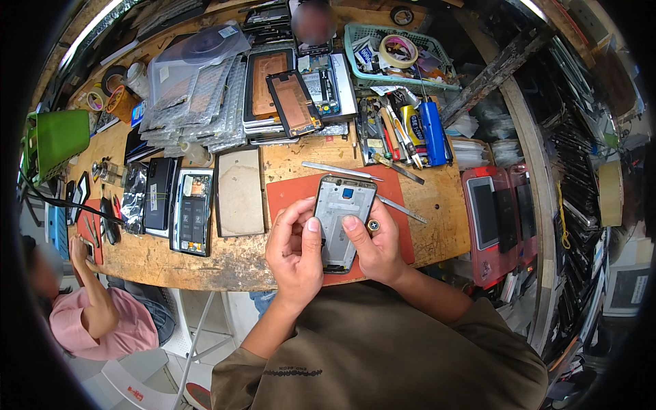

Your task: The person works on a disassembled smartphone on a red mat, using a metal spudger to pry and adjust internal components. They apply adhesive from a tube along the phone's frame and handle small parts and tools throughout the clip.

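Observation:
Between both hands I hold a phone frame (339, 229), grey metal inside with a dark rim and a small blue patch near its top. My left hand (296, 253) grips its left edge, thumb along the side. My right hand (378, 247) holds the right edge, with the thumb pressed on the inner face; a ring with a dark round face sits on one finger. Under the hands lies a red work mat (287, 193). Metal tweezers (342, 171) rest just beyond the phone frame, and a thin metal tool (403, 210) lies to its right.
Opened phones (192, 213) and a beige pad (240, 193) lie left of the mat. Bubble-wrapped packs (191, 102) are stacked behind. Hand tools (400, 130) and a teal basket (403, 78) stand at the back right. A person in pink (106, 314) works at far left.

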Available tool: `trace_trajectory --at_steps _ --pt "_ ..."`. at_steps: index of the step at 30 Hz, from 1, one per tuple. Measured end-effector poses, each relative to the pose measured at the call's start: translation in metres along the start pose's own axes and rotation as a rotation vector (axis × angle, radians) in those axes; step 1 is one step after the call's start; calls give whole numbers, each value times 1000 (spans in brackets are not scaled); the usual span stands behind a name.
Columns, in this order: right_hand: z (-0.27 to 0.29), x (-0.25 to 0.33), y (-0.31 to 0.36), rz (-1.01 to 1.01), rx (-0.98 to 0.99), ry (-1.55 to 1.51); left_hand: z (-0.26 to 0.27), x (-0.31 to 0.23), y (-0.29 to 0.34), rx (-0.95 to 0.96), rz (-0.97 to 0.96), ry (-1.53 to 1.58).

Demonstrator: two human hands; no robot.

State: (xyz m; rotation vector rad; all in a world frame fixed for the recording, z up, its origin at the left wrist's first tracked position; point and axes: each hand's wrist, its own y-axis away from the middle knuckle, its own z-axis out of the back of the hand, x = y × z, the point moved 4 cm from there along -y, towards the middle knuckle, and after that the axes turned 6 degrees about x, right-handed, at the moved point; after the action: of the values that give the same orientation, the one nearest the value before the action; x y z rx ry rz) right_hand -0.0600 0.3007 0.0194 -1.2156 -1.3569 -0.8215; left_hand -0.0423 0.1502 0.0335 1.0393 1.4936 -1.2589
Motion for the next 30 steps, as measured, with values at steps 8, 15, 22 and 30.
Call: trace_trajectory --at_steps 8,15,22,30 --pt "3 3 -1 -15 30 26 -5 -1 5 -45 43 112" --pt "5 -4 -1 -80 58 -23 0 -14 -4 -7 31 55" --pt "40 9 -4 -129 38 145 16 -38 -28 389 -214 -816" --pt "30 9 1 84 221 610 3 -16 -10 383 -209 -903"
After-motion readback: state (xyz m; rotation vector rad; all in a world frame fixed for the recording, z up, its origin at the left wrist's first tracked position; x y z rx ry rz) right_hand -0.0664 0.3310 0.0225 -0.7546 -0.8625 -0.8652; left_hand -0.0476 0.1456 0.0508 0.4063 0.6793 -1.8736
